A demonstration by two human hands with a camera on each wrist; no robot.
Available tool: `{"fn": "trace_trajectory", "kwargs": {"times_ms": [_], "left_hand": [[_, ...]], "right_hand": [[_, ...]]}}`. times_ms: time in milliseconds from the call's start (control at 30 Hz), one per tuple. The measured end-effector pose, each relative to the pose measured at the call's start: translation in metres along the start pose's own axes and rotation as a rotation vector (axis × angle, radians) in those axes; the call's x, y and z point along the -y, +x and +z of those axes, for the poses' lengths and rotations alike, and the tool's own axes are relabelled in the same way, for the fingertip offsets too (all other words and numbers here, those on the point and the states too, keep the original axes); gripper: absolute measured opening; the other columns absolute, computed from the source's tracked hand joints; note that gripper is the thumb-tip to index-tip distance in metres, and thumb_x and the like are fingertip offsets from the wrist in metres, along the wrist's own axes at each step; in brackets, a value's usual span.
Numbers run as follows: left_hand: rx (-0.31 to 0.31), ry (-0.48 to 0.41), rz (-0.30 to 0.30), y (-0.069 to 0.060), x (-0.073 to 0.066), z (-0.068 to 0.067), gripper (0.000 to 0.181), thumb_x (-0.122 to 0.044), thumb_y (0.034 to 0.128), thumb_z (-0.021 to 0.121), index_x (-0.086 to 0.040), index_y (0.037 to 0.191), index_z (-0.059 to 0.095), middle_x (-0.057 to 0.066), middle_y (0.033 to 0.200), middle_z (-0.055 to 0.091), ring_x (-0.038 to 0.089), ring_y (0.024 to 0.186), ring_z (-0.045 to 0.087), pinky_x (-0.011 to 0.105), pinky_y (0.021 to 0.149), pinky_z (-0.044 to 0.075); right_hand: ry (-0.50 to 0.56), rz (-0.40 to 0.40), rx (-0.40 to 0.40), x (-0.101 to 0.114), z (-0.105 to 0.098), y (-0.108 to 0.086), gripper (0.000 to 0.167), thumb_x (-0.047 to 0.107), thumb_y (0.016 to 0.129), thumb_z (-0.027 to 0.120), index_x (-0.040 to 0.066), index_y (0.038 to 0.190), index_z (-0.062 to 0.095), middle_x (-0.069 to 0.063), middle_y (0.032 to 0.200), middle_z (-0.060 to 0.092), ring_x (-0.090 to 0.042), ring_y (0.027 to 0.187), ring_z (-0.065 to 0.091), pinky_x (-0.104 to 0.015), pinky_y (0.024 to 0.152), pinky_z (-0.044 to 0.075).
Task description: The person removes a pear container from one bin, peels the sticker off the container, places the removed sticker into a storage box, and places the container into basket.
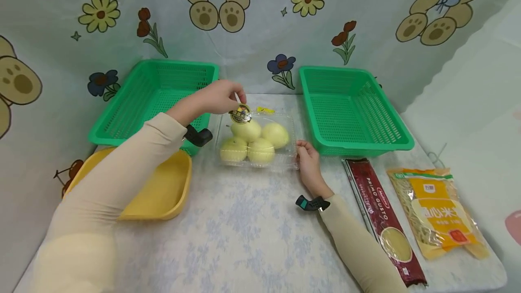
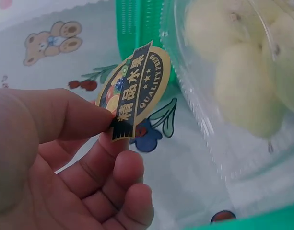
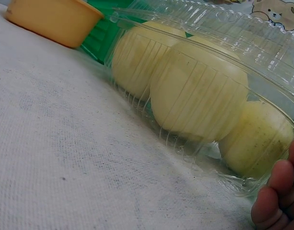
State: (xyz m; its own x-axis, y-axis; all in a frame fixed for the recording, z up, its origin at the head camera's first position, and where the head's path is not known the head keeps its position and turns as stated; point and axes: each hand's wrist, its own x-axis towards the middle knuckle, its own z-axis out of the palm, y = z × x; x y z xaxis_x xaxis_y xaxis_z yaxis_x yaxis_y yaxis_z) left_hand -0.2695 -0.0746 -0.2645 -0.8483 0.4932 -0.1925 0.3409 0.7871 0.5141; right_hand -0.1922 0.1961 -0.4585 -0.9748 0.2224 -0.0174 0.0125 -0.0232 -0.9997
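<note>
My left hand is above the back left of a clear plastic fruit box, pinching an oval black-and-gold sticker between thumb and forefinger. The sticker stands apart from the box in the left wrist view. Several round, pale yellow-green fruits, which look like pears, sit inside the lidded box. At the box's right side, my right hand grips the front right edge with curled fingers. Part of that hand is out of the right wrist view.
Green baskets stand at the back left and back right. A yellow bin lies under the left forearm. To the right are a dark red spaghetti pack and a yellow noodle bag. A small yellow piece lies behind the box.
</note>
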Motion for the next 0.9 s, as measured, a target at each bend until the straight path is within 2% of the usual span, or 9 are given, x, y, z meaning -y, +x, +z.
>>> {"fn": "trace_trajectory", "kwargs": {"times_ms": [100,233,367,467,600,700,800,900], "left_hand": [[-0.046,-0.025,-0.006,-0.023,0.016,-0.008,0.024,-0.006,0.0967,0.049,-0.007,0.115,0.064,0.016,0.107,0.071,0.026,0.088,0.058,0.035,0.075,0.044],[-0.096,-0.053,-0.02,-0.063,0.039,-0.015,0.023,-0.004,0.0957,0.05,-0.006,0.114,0.065,0.012,0.091,0.07,0.024,0.076,0.052,0.036,0.069,0.04],[-0.105,-0.06,-0.043,-0.105,0.066,-0.013,0.022,-0.007,0.0982,0.051,-0.005,0.116,0.064,0.007,0.081,0.066,0.02,0.066,0.046,0.034,0.063,0.037],[-0.095,-0.047,-0.057,-0.132,0.089,-0.009,0.021,-0.008,0.1,0.053,-0.004,0.117,0.063,0.004,0.081,0.065,0.017,0.061,0.043,0.031,0.059,0.037],[-0.087,-0.033,-0.079,-0.168,0.116,0.0,0.019,-0.005,0.0998,0.054,-0.003,0.116,0.063,0.003,0.086,0.067,0.012,0.062,0.045,0.028,0.058,0.038],[-0.067,-0.023,-0.098,-0.191,0.133,0.013,0.018,-0.001,0.0983,0.056,-0.001,0.115,0.063,0.002,0.089,0.068,0.009,0.068,0.049,0.026,0.059,0.039],[-0.028,-0.009,-0.129,-0.207,0.148,0.028,0.018,0.002,0.0966,0.057,0.0,0.113,0.063,0.001,0.089,0.065,0.008,0.071,0.05,0.025,0.061,0.04],[0.006,0.0,-0.153,-0.215,0.16,0.043,0.018,0.003,0.0948,0.057,0.001,0.112,0.062,0.002,0.087,0.063,0.011,0.072,0.049,0.025,0.06,0.039]], "right_hand": [[0.001,0.002,0.005,-0.001,0.0,0.0,0.018,0.009,0.101,0.043,0.002,0.111,0.057,0.008,0.066,0.045,-0.005,0.057,0.042,-0.02,0.053,0.035],[-0.001,-0.004,0.005,-0.002,-0.001,0.0,0.019,0.009,0.101,0.043,0.003,0.111,0.057,0.008,0.065,0.045,-0.005,0.057,0.042,-0.02,0.052,0.035],[0.0,-0.009,0.004,-0.002,-0.001,0.001,0.019,0.008,0.101,0.043,0.002,0.112,0.057,0.008,0.066,0.045,-0.005,0.058,0.043,-0.019,0.052,0.036],[0.01,-0.013,-0.003,-0.001,-0.002,0.001,0.017,0.007,0.1,0.044,0.002,0.11,0.057,0.008,0.066,0.046,-0.004,0.058,0.043,-0.019,0.052,0.036],[0.02,-0.012,-0.009,0.0,-0.002,0.001,0.016,0.006,0.1,0.044,0.003,0.108,0.057,0.008,0.065,0.045,-0.004,0.057,0.043,-0.019,0.051,0.036],[0.014,-0.01,0.002,0.0,-0.002,0.001,0.017,0.006,0.101,0.043,0.002,0.11,0.056,0.008,0.065,0.045,-0.004,0.057,0.042,-0.019,0.051,0.035],[0.013,-0.01,0.007,-0.001,-0.001,0.002,0.019,0.006,0.101,0.042,0.0,0.112,0.056,0.009,0.065,0.045,-0.004,0.058,0.042,-0.019,0.052,0.035],[0.019,-0.006,0.006,-0.001,-0.001,0.002,0.019,0.006,0.1,0.042,0.0,0.112,0.056,0.009,0.066,0.046,-0.003,0.058,0.042,-0.019,0.052,0.035]]}}
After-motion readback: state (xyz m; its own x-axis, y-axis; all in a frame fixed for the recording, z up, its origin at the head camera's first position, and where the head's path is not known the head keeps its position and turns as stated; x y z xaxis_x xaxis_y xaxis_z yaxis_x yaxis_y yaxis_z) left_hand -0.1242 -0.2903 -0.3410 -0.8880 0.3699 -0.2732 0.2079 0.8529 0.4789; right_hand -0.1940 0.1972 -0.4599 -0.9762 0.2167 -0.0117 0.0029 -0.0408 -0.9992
